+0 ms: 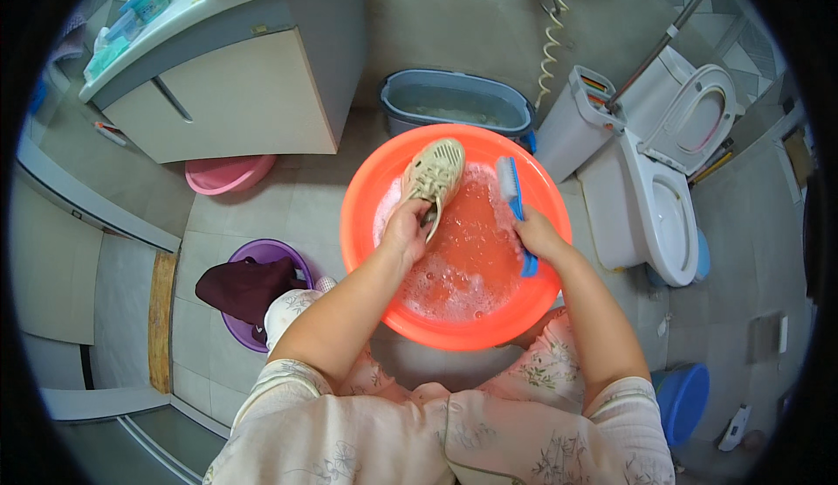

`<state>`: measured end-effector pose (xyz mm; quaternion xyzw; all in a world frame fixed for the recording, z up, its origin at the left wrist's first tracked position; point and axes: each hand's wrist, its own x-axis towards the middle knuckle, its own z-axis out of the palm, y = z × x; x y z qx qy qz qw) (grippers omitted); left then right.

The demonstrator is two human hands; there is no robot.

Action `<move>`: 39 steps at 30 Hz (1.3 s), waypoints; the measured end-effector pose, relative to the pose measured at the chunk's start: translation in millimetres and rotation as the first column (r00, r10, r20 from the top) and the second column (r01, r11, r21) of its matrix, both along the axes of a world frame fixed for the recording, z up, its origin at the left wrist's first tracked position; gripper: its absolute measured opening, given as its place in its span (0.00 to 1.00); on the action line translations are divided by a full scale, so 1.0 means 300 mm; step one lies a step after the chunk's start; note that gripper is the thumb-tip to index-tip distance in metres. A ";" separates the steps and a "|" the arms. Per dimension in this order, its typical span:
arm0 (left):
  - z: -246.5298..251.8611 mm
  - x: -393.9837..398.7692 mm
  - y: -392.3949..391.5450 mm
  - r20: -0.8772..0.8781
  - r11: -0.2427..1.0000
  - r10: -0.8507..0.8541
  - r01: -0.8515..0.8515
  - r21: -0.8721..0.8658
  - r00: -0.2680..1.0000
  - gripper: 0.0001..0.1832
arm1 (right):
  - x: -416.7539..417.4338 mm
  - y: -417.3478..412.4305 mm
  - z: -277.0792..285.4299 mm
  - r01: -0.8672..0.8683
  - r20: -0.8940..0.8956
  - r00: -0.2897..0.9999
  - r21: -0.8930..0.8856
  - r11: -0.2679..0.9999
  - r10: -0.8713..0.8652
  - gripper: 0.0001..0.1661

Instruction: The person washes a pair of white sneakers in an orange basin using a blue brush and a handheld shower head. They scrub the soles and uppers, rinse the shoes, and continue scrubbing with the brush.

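An orange plastic basin (458, 339) with foamy, soapy water stands in front of me. My left hand (407, 231) grips a beige lace-up shoe (435, 169) at its heel opening, the toe pointing away from me over the far left part of the basin. In my right hand (538, 233) is a blue scrubbing brush (515, 200) with pale bristles, held by its handle over the basin's right side. The bristles face left, towards the shoe, and do not touch it.
Beyond the basin stands a grey-blue tub of water (458, 79). A purple bucket (278, 246) with dark cloth is at left, a pink basin (229, 177) under the vanity cabinet (242, 92). At right are a white-grey mop bucket (568, 125), a toilet (674, 223) and a blue basin (684, 403).
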<state>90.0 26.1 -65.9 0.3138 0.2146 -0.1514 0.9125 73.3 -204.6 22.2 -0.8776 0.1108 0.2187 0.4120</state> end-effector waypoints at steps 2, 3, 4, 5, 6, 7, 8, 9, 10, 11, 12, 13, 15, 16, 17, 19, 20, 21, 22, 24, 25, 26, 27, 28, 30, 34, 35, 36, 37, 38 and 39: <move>0.012 0.000 -0.002 0.097 0.989 -0.042 0.055 -0.137 0.994 0.18 | 0.000 0.007 -0.019 0.033 0.164 0.985 0.068 0.997 -0.044 0.14; 0.027 0.001 -0.010 0.111 0.982 -0.066 0.085 -0.171 0.992 0.18 | 0.016 -0.012 -0.058 0.014 0.313 0.950 0.002 1.000 -0.014 0.14; 0.040 -0.006 -0.015 0.118 0.972 -0.089 0.112 -0.204 0.989 0.18 | 0.020 -0.016 -0.073 0.003 0.444 0.896 -0.068 0.998 0.027 0.13; 0.053 -0.010 -0.017 0.126 0.961 -0.112 0.139 -0.238 0.986 0.19 | 0.024 -0.024 -0.077 0.008 0.455 0.888 -0.160 0.987 0.066 0.12; 0.063 -0.008 0.001 0.124 0.956 -0.111 0.140 -0.257 0.986 0.21 | 0.032 -0.004 -0.052 0.000 0.461 0.880 -0.246 0.969 0.117 0.12; 0.060 0.002 0.001 0.171 0.947 -0.054 0.104 -0.303 0.984 0.22 | 0.041 -0.004 -0.037 -0.001 0.463 0.871 -0.334 0.943 0.165 0.11; 0.056 0.013 -0.002 0.215 0.934 0.007 0.070 -0.350 0.977 0.23 | 0.056 -0.020 -0.041 -0.055 0.418 0.868 -0.456 0.888 0.268 0.11; 0.052 0.018 -0.007 0.258 0.916 0.060 0.049 -0.397 0.964 0.24 | 0.071 -0.038 -0.044 -0.099 0.360 0.863 -0.568 0.817 0.355 0.11; 0.090 0.011 -0.010 0.248 0.911 0.075 0.035 -0.410 0.966 0.25 | 0.091 -0.060 -0.045 -0.146 0.291 0.852 -0.668 0.730 0.436 0.11; 0.131 0.007 -0.015 0.239 0.906 0.089 0.021 -0.423 0.967 0.25 | 0.106 -0.089 -0.038 -0.002 0.465 0.811 -0.606 0.796 0.356 0.11; 0.154 0.003 -0.012 0.260 0.927 0.111 -0.006 -0.375 0.959 0.26 | 0.123 -0.092 -0.013 0.116 0.622 0.733 -0.512 0.851 0.275 0.11; 0.162 0.000 0.003 0.294 0.900 0.079 0.059 -0.432 0.953 0.26 | 0.132 -0.087 0.039 0.134 0.662 0.703 -0.482 0.866 0.260 0.11; 0.174 0.002 0.013 0.370 0.817 0.006 0.209 -0.538 0.929 0.26 | 0.137 -0.139 0.131 0.181 0.736 0.635 -0.437 0.881 0.234 0.14; 0.177 0.004 0.011 0.395 0.803 -0.029 0.257 -0.538 0.918 0.28 | 0.135 -0.195 0.157 0.206 0.770 0.596 -0.421 0.883 0.228 0.16; 0.182 0.001 0.011 0.423 0.811 -0.031 0.270 -0.519 0.906 0.29 | 0.128 -0.254 0.185 0.249 0.768 0.619 -0.392 0.886 0.166 0.18; 0.202 -0.010 -0.004 0.477 0.819 -0.038 0.301 -0.489 0.878 0.31 | 0.084 -0.424 0.191 0.387 0.791 0.611 -0.342 0.856 0.040 0.20; 0.215 -0.009 -0.021 0.537 0.795 -0.075 0.376 -0.476 0.840 0.34 | 0.044 -0.548 0.192 0.483 0.817 0.576 -0.320 0.815 -0.020 0.21; 0.234 -0.016 -0.035 0.554 0.786 -0.069 0.388 -0.482 0.829 0.37 | -0.015 -0.727 0.158 0.568 0.849 0.519 -0.257 0.782 -0.098 0.22; 0.237 -0.016 -0.037 0.550 0.820 -0.070 0.362 -0.444 0.832 0.39 | -0.089 -0.893 0.093 0.642 0.874 0.454 -0.187 0.744 -0.172 0.22; 0.225 -0.017 -0.021 0.527 0.888 -0.090 0.308 -0.342 0.845 0.41 | -0.326 -1.088 -0.067 0.782 0.669 0.620 -0.484 0.393 -0.409 0.20; 0.216 -0.010 -0.049 0.514 0.901 -0.118 0.309 -0.305 0.850 0.41 | -0.544 -1.403 -0.258 0.311 0.158 0.920 -0.851 0.423 -0.358 0.21; 0.219 -0.030 -0.036 0.518 0.936 -0.147 0.288 -0.201 0.843 0.43 | -0.632 -1.398 -0.370 0.112 -0.079 0.925 -0.879 0.463 -0.373 0.22; 0.213 -0.044 -0.018 0.500 0.962 -0.158 0.248 -0.118 0.851 0.44 | -0.712 -1.361 -0.431 -0.078 -0.298 0.875 -0.865 0.496 -0.381 0.23; 0.221 -0.054 -0.037 0.509 0.957 -0.148 0.253 -0.144 0.848 0.44 | -0.784 -1.336 -0.475 -0.259 -0.500 0.773 -0.811 0.525 -0.390 0.23; 0.233 -0.053 -0.079 0.519 0.936 -0.144 0.286 -0.205 0.843 0.45 | -0.819 -1.298 -0.567 0.148 -0.217 0.821 -0.813 0.564 -0.528 0.25; 0.230 -0.053 -0.099 0.469 0.931 -0.111 0.257 -0.260 0.876 0.45 | -0.676 -1.051 -0.635 0.316 -0.106 0.863 -0.649 0.692 -0.494 0.29; 0.228 -0.048 -0.101 0.449 0.915 -0.107 0.264 -0.304 0.887 0.45 | -0.631 -1.007 -0.641 0.318 -0.082 0.893 -0.582 0.749 -0.443 0.30; 0.229 -0.043 -0.101 0.428 0.899 -0.103 0.268 -0.345 0.898 0.45 | -0.570 -0.955 -0.632 0.279 -0.115 0.905 -0.569 0.774 -0.410 0.30; 0.227 -0.043 -0.109 0.454 0.902 -0.115 0.284 -0.324 0.883 0.45 | -0.524 -0.927 -0.624 0.240 -0.148 0.914 -0.556 0.796 -0.379 0.29; 0.225 -0.044 -0.115 0.479 0.905 -0.126 0.298 -0.302 0.868 0.45 | -0.498 -0.929 -0.660 0.242 -0.121 0.926 -0.538 0.807 -0.358 0.29; 0.221 -0.044 -0.122 0.502 0.907 -0.140 0.314 -0.281 0.853 0.45 | -0.484 -0.933 -0.716 0.244 -0.094 0.936 -0.522 0.817 -0.340 0.28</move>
